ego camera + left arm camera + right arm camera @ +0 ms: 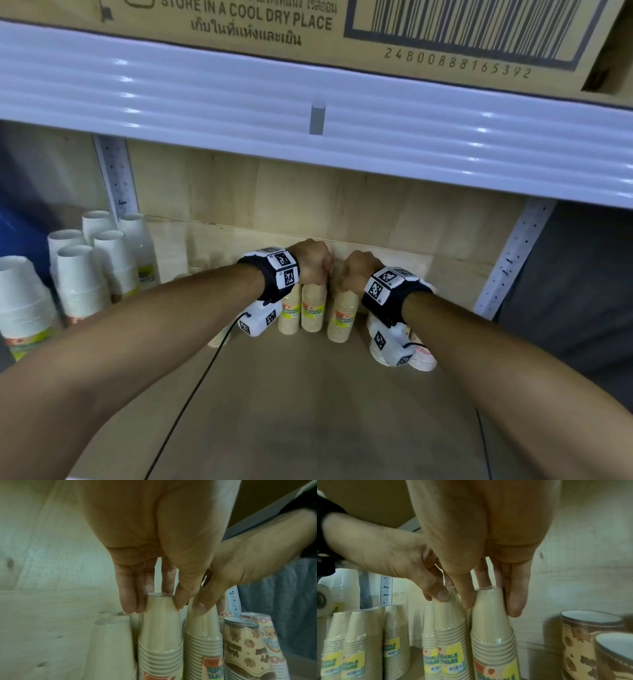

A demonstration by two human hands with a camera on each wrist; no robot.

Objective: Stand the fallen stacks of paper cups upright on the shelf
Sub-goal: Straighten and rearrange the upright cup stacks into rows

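Several beige paper-cup stacks in clear wrap stand upright at the back of the wooden shelf (308, 394). My left hand (317, 267) pinches the top of one stack (161, 628) between thumb and fingers (126, 601). My right hand (349, 274) grips the top of the neighbouring stack (491, 626) the same way, thumb on one side and fingers (515, 601) on the other. The two held stacks, left stack (313, 308) and right stack (340, 318), stand side by side, almost touching. Both look upright. The hands hide the stack tops in the head view.
White cup stacks (78, 274) stand at the left beyond a metal upright (116, 178). Patterned cup stacks (423, 356) stand at the right, under my right wrist. More beige stacks (359, 642) stand to the left. The upper shelf's white edge (205, 102) hangs low overhead.
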